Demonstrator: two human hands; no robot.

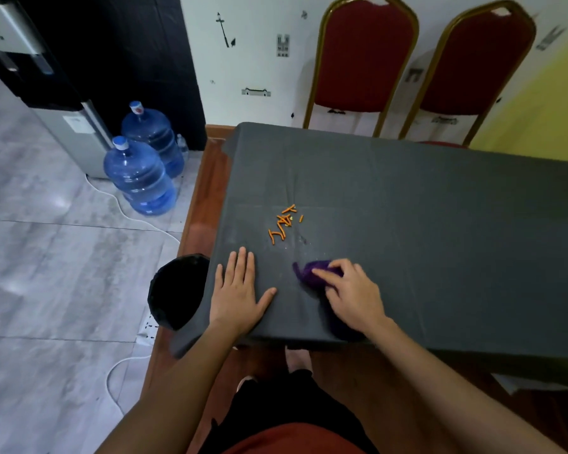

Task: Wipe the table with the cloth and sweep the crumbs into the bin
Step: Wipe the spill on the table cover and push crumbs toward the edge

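At lower centre, the cloth (313, 274) is gripped by the right hand (353, 298); the left hand (236, 291) (fingers straight) is laid flat

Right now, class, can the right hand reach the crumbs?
Probably yes: the right hand holds the cloth just short of the crumbs, bare table between them, and the left hand rests flat off to one side.

Your single head camera is looking forward and down, sitting close over the near edge of the table (407, 208); the wide lens is seemingly bending the picture's rim.
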